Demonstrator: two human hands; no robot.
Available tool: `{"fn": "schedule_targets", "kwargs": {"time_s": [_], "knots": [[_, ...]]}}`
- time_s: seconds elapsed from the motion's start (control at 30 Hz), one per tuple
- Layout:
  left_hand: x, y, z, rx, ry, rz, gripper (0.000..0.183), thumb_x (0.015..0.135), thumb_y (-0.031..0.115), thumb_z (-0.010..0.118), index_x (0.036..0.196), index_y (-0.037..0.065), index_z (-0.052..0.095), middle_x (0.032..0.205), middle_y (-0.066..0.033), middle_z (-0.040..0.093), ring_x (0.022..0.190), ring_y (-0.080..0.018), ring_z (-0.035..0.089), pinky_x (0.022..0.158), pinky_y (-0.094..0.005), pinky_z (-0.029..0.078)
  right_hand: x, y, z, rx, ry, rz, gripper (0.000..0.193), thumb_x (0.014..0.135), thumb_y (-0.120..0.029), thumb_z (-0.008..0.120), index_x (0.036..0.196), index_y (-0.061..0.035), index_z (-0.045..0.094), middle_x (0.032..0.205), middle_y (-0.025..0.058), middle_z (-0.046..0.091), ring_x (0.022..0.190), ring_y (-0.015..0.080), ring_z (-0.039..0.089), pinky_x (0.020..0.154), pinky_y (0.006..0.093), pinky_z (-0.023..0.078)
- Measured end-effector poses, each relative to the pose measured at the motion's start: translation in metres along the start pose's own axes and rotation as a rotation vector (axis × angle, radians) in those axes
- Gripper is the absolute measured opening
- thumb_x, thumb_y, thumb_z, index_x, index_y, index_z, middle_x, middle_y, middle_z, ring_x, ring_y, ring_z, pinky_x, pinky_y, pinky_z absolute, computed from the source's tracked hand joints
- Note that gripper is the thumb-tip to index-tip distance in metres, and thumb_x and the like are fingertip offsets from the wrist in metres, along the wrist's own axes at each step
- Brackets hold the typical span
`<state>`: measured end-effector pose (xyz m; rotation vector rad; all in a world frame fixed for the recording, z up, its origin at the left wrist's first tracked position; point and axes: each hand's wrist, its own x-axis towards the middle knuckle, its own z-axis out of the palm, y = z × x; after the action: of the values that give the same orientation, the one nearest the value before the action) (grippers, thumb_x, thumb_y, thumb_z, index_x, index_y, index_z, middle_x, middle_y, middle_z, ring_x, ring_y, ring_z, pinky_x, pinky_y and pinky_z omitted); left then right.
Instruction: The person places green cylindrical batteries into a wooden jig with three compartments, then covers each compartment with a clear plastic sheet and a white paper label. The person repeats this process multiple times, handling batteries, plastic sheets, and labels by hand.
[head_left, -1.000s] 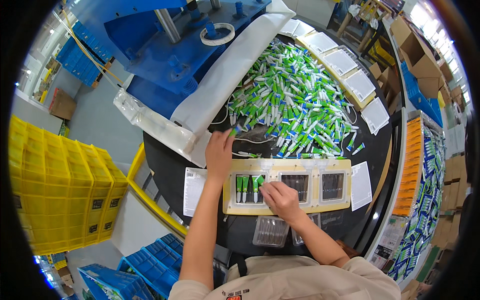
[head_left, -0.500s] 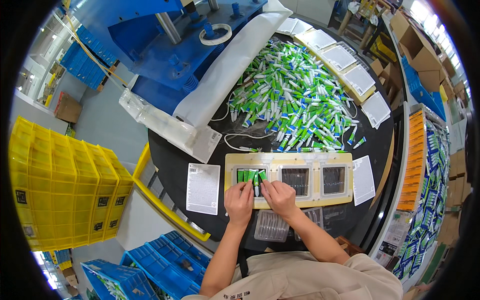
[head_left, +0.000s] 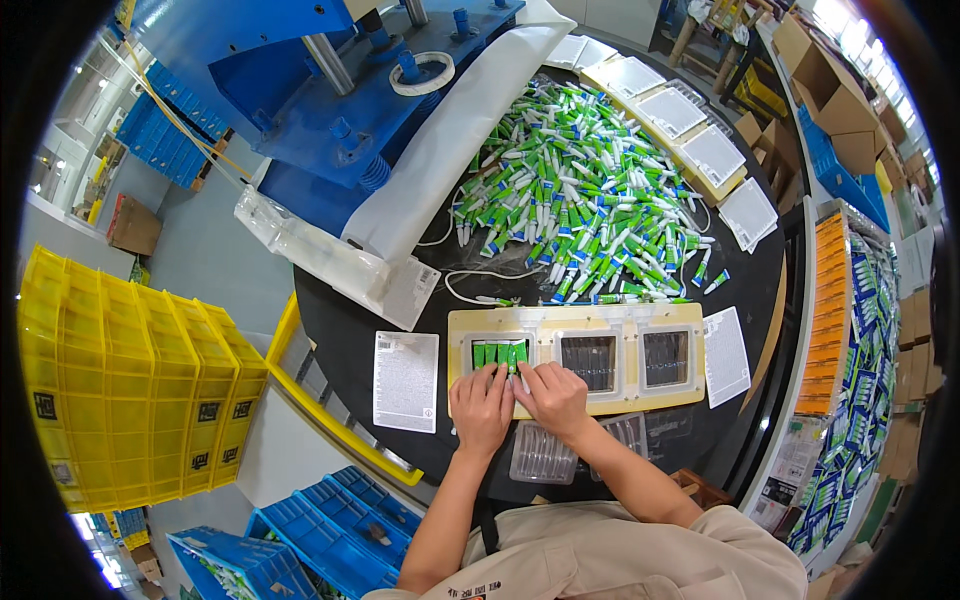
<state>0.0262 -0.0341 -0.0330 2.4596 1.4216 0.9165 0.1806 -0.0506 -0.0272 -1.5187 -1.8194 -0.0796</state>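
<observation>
A long yellow-edged frame (head_left: 625, 402) with three windows lies in front of me on the round black table. Its left window holds a row of small green tubes (head_left: 499, 354), lying side by side. My left hand (head_left: 482, 408) rests with outstretched fingers over the lower ends of these tubes. Beside it, my right hand (head_left: 553, 398) has its fingers apart, the tips at the row's right lower end; neither hand grips a tube visibly. Their lower ends are hidden under my fingers. In the middle window (head_left: 588, 362) and right window (head_left: 666, 358) I see clear ridged plastic over black.
Beyond the frame is a large heap of green and white tubes (head_left: 590, 200). White printed cards (head_left: 406, 382) flank the frame, and clear blister trays (head_left: 543, 452) lie near my body. A blue press (head_left: 340, 150) stands at far left, above yellow crates (head_left: 140, 375).
My hands have moved closer together over the left window. The tubes there now lie in a more even row, and my fingers have straightened from a pinch.
</observation>
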Motion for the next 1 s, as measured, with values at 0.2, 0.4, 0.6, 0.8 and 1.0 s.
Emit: {"fn": "schedule_targets", "kwargs": {"time_s": [0.2,0.4,0.6,0.8,1.0], "knots": [[0.001,-0.007,-0.007,-0.014,-0.191,0.060,0.038,0.095,0.012,0.064,0.133,0.004,0.063,0.142,-0.0090,0.060,0.138,-0.0300,0.050,0.118,-0.0562,0.031,-0.001,-0.011,-0.007,-0.007,-0.065,0.087,0.028,0.077,-0.013,0.078,0.102,-0.0022,0.072,0.079,0.0079,0.058,0.072,0.0253,0.061,0.058,0.0358,0.049],[0.005,-0.015,-0.013,-0.117,-0.255,0.069,0.043,0.097,0.014,0.062,0.138,0.004,0.058,0.144,-0.0117,0.058,0.137,-0.0324,0.051,0.118,-0.0567,0.030,0.012,-0.007,-0.014,0.044,-0.087,0.083,0.030,0.081,-0.011,0.072,0.110,-0.0031,0.072,0.098,0.0087,0.065,0.088,0.0272,0.061,0.075,0.0402,0.051],[0.002,-0.026,-0.016,-0.092,-0.283,0.100,0.043,0.097,0.012,0.063,0.139,0.003,0.057,0.146,-0.0132,0.057,0.139,-0.0340,0.049,0.120,-0.0562,0.029,0.025,0.003,-0.002,0.005,-0.287,-0.092,0.032,0.085,-0.012,0.067,0.115,-0.0033,0.071,0.125,0.0089,0.064,0.118,0.0284,0.057,0.107,0.0473,0.040],[0.000,-0.033,-0.018,-0.100,-0.283,0.149,0.051,0.096,0.013,0.064,0.144,0.003,0.051,0.148,-0.0139,0.055,0.142,-0.0335,0.046,0.121,-0.0563,0.028,0.020,0.006,0.004,-0.005,-0.311,-0.102,0.033,0.086,-0.013,0.065,0.117,-0.0022,0.070,0.129,0.0089,0.064,0.123,0.0274,0.056,0.113,0.0487,0.038],[-0.003,-0.032,-0.026,-0.106,-0.255,0.042,0.060,0.094,0.022,0.067,0.148,0.002,0.048,0.157,-0.0150,0.044,0.146,-0.0328,0.041,0.122,-0.0578,0.023,0.011,0.007,-0.010,0.013,-0.249,-0.021,0.034,0.089,-0.016,0.067,0.119,-0.0005,0.068,0.133,0.0118,0.063,0.129,0.0277,0.055,0.115,0.0490,0.038]]}}
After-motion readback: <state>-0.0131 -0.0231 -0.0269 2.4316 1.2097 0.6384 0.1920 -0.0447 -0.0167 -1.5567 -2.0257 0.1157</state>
